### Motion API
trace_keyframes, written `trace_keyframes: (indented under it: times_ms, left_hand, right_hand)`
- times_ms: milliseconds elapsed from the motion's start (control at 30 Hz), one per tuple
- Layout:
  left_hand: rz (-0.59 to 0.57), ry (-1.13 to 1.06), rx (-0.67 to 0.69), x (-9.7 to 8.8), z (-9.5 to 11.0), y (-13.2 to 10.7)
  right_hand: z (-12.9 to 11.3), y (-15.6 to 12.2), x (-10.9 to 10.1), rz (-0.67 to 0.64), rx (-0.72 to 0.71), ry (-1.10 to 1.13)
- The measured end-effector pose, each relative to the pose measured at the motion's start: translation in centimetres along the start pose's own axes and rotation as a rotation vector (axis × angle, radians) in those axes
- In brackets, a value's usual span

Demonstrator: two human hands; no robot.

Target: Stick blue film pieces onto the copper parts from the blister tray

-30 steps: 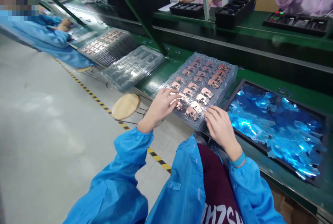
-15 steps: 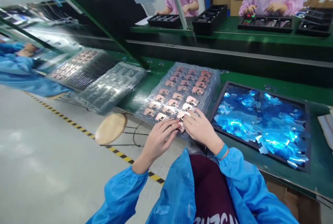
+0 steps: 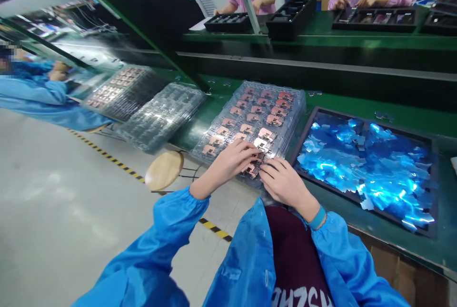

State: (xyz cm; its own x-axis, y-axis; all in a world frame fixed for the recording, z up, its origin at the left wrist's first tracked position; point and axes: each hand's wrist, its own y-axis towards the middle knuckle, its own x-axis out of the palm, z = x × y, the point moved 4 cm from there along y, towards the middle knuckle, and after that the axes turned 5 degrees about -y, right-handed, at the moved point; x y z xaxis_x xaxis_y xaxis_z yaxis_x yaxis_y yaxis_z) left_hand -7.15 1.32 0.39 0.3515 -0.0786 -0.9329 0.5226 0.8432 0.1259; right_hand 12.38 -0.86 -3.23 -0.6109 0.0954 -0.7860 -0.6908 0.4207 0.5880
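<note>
A stack of clear plastic trays (image 3: 228,102) lies on the green bench in front of me, its top tray filled with rows of small copper-coloured metal parts (image 3: 246,128). My left hand (image 3: 235,158) reaches over the tray's near part, fingers bent together with the tips at a part in the right-hand row. Just to its right, my right hand (image 3: 283,181) has its fingers drawn together at the near right corner, close to the same row. Whatever is between the fingertips of either hand is too small to make out. A copper part (image 3: 252,170) shows below the left fingertips.
Right of the stack, a dark shallow tray (image 3: 310,131) holds a heap of shiny blue film pieces (image 3: 335,164). More clear trays (image 3: 160,116) stand to the left, near a round wooden stool (image 3: 164,171). Co-workers sit at left and across the bench, behind black boxes (image 3: 291,16).
My left hand has moved up and right over the right-hand row. My right hand has drawn back toward the tray's near right corner. The camera view has shifted slightly.
</note>
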Motion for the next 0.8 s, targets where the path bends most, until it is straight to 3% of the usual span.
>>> trace_keyframes:
  times_ms: [200, 267, 333, 400, 467, 567, 633, 700, 800]
  left_hand:
    - [0.045, -0.003, 0.004, 0.2, 0.3, -0.2]
    - [0.080, -0.038, 0.037, -0.7, 0.9, 1.1]
    - [0.112, -0.063, 0.096, -1.6, 1.8, 4.1]
    - [0.101, -0.072, 0.185, -1.4, 3.2, 9.3]
    - [0.036, -0.074, 0.289, 0.3, 5.3, 16.4]
    - [-0.121, -0.106, 0.397, 5.6, 9.5, 28.0]
    - [-0.192, -0.191, 0.333, 9.7, 12.0, 34.9]
    - [-0.198, -0.342, 0.243, 13.1, 14.1, 39.8]
    - [-0.184, -0.483, 0.236, 16.3, 16.7, 43.2]
  right_hand:
    - [-0.2, -0.7, -0.5, 0.009, 0.051, 0.024]
    - [-0.1, -1.6, -1.8, 0.055, 0.095, 0.055]
    - [0.4, -2.6, -3.5, 0.132, 0.167, 0.085]
    - [1.1, -3.9, -5.4, 0.222, 0.266, 0.102]
    - [2.0, -5.3, -7.1, 0.299, 0.376, 0.097]
    - [3.4, -7.4, -9.2, 0.365, 0.528, 0.058]
    - [4.1, -8.7, -10.4, 0.392, 0.616, 0.025]
    - [4.4, -9.9, -11.5, 0.417, 0.685, -0.011]
    - [4.4, -11.2, -12.9, 0.445, 0.752, -0.055]
